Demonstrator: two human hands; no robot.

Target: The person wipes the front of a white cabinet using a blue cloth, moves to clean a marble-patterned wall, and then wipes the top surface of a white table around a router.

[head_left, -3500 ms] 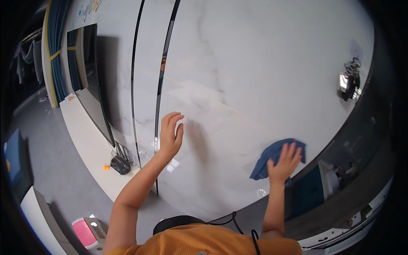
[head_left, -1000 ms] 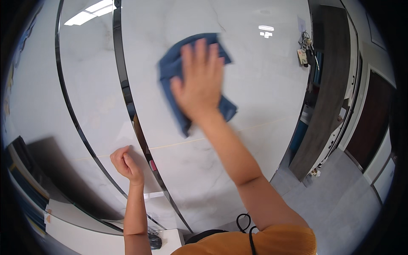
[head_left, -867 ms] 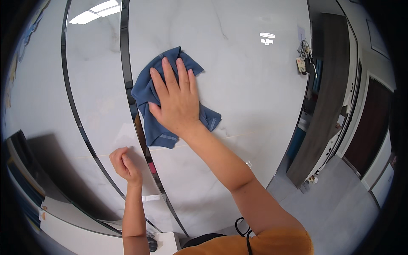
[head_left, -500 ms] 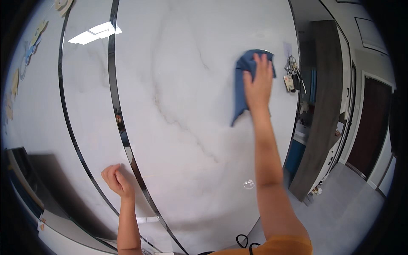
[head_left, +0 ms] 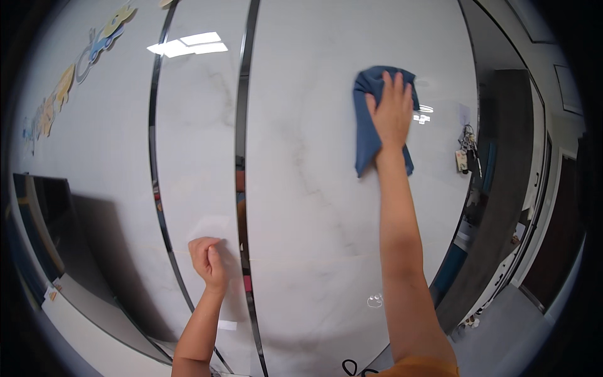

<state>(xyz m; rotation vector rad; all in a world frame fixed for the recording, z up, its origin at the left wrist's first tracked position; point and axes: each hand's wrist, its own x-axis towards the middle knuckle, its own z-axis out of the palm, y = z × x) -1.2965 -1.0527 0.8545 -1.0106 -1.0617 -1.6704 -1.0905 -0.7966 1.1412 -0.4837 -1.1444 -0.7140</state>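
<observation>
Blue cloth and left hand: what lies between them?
In the head view, from the left hand toward the cloth come the dark vertical strip, then a stretch of white marbled wall.

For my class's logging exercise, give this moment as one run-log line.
right hand: spread on cloth, against wall | left hand: loosely curled, between dark strips | keys: hanging right of cloth
</observation>
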